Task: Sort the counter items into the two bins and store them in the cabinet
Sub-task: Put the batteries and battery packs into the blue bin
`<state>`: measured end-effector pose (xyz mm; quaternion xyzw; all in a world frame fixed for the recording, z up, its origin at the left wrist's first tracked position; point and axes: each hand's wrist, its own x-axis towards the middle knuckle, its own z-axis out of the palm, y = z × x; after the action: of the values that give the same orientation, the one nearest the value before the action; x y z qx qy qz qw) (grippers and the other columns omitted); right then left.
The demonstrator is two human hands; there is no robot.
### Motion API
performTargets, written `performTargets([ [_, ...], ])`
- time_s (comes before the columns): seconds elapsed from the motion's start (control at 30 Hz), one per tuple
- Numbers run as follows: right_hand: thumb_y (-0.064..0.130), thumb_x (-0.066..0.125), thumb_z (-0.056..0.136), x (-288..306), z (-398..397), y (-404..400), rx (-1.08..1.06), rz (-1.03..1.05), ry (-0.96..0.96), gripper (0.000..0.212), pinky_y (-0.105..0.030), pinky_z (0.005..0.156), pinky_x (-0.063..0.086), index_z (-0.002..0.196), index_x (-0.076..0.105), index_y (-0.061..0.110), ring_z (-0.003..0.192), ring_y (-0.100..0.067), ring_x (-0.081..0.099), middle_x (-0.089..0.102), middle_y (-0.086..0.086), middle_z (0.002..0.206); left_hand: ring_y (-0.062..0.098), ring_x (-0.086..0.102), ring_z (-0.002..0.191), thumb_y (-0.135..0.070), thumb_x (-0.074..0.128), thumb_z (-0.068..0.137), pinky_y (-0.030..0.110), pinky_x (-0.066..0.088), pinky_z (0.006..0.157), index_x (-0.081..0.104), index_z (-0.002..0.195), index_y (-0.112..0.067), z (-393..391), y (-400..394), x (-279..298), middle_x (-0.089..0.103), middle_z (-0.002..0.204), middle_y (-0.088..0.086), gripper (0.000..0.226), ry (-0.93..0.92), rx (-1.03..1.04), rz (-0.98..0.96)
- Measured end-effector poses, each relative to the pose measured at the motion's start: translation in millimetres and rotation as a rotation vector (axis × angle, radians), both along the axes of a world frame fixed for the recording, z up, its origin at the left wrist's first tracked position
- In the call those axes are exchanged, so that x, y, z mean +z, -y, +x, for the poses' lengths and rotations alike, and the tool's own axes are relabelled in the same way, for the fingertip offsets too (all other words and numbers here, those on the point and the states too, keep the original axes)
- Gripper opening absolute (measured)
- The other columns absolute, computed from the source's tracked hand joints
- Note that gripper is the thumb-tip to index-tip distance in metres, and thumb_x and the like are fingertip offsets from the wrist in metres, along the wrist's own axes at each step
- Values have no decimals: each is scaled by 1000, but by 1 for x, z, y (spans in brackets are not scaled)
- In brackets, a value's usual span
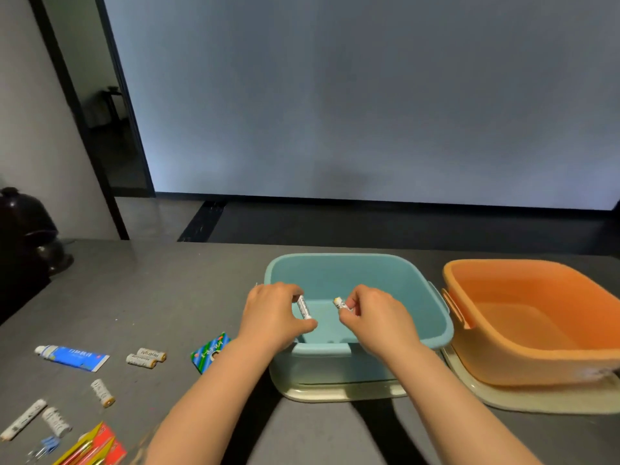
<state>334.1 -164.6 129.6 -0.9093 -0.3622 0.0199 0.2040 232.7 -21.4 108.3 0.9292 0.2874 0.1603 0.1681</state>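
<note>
Your left hand (273,312) and right hand (372,313) each pinch a white battery, left one (304,307), right one (341,303), over the blue bin (355,266) beneath them.

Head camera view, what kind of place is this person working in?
Probably a home or office kitchen-style counter: a grey countertop facing a large blank wall, a dark rounded appliance at its left end, and a doorway into a dim room.

Two bins stand side by side on the counter (167,297) — left bin (355,263) beside right bin (536,364), each on a lid. Both hands (275,313) (375,317) hold batteries (305,307) (342,303) over the left bin. Further left lie loose batteries (146,357), a tube (72,357) and a packet (209,352) — near the front edge.
</note>
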Motion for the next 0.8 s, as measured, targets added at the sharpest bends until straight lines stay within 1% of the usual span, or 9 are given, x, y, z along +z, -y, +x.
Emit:
performTargets([
  [0.1, 39, 54, 89, -21, -1, -20, 37, -59, -89, 17, -30, 68, 42, 94, 58, 23, 90, -22, 61, 67, 3, 98, 10, 53, 113, -54, 70, 67, 31, 27, 109, 59, 120, -31, -13, -3, -17, 62, 117, -13, 59, 57, 6, -49],
  [0.23, 44, 57, 85, -38, -6, -28, 16, -47, -178, 16, -29, 66, 44, 87, 58, 29, 84, -17, 60, 64, 10, 89, 8, 53, 115, -52, 72, 71, 25, 35, 100, 59, 124, -29, -25, 0, -22, 62, 119, -12, 59, 163, -4, -105],
  [0.3, 42, 57, 85, -38, -5, -27, 8, -13, -159, 13, -29, 65, 44, 90, 59, 30, 82, -15, 59, 61, 13, 81, 8, 55, 111, -45, 72, 75, 25, 38, 98, 60, 121, -28, -29, 2, -19, 63, 115, -12, 51, 188, -1, -132],
  [0.4, 37, 58, 86, -33, -6, -23, 8, 53, -113, 15, -28, 61, 38, 100, 60, 30, 77, -11, 55, 57, 16, 74, 9, 58, 105, -31, 70, 81, 30, 43, 96, 65, 112, -25, -41, 5, -16, 66, 108, -12, 33, 296, 44, -162],
  [0.47, 34, 59, 86, -31, -13, -19, 18, 103, -82, 15, -28, 59, 37, 101, 61, 30, 71, -9, 55, 58, 16, 74, 9, 58, 104, -26, 66, 83, 29, 44, 94, 67, 109, -26, -59, 8, -18, 66, 107, -13, 26, 356, 105, -159],
  [0.57, 33, 60, 86, -25, -37, -22, 83, 150, -55, 13, -29, 57, 39, 99, 61, 33, 69, -6, 55, 59, 16, 76, 7, 56, 104, -25, 64, 84, 27, 43, 92, 66, 107, -27, -99, 9, -27, 64, 108, -14, 23, 372, 229, -199],
  [0.63, 30, 60, 85, -19, -63, -32, 147, 192, -29, 14, -30, 59, 39, 98, 60, 33, 72, -9, 55, 59, 15, 77, 8, 56, 105, -24, 62, 85, 27, 43, 92, 66, 108, -26, -132, 5, -37, 64, 110, -12, 24, 338, 304, -241],
  [0.73, 25, 62, 83, -16, -112, -54, 274, 287, -6, 15, -30, 62, 38, 96, 61, 30, 76, -13, 53, 57, 14, 78, 8, 56, 106, -26, 60, 86, 27, 45, 90, 65, 111, -28, -187, -4, -49, 63, 112, -12, 25, 282, 438, -234],
  [0.8, 26, 62, 83, -22, -146, -71, 386, 270, -29, 14, -30, 65, 40, 96, 61, 31, 81, -13, 54, 58, 14, 82, 10, 57, 103, -26, 60, 85, 30, 48, 87, 66, 109, -28, -223, -10, -53, 63, 110, -12, 25, 288, 536, -235],
])
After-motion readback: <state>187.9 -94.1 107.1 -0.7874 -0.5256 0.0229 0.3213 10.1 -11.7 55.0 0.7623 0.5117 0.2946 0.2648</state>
